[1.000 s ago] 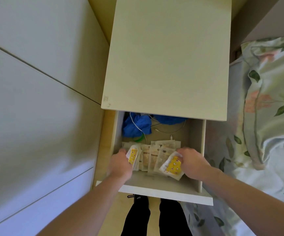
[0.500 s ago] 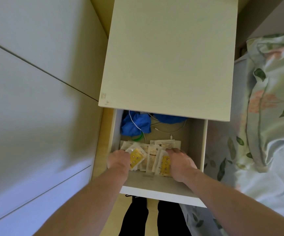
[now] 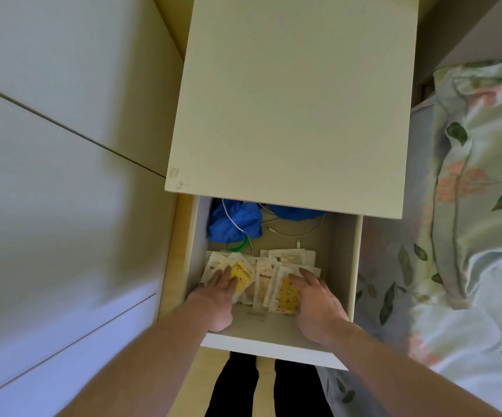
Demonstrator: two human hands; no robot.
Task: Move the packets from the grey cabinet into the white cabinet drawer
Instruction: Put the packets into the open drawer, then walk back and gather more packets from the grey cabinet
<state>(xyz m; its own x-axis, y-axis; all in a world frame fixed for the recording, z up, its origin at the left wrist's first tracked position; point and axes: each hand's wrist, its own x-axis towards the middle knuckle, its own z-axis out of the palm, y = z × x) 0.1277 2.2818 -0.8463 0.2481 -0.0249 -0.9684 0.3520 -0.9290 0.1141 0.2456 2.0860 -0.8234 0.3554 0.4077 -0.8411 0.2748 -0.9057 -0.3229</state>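
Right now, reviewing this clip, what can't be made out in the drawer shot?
Head view only:
- Back of the white drawer: hidden under the cabinet top.
- Blue cloth: partly hidden by that top.
- Print on the packets: too small.
- Packets beneath the left hand and right hand: covered.
- Grey cabinet: cannot be told apart here.

1 open drawer (image 3: 343, 266). In it: 2 yellow-printed packets (image 3: 287, 294), about 6 pale packets (image 3: 289, 256) overlapping beside them, exact count unclear. Behind the packets: 2 blue cloth bundles (image 3: 233, 221), 1 white cable (image 3: 299, 233), 1 green ring (image 3: 240, 245). 2 hands: left (image 3: 218, 296), right (image 3: 316, 302).
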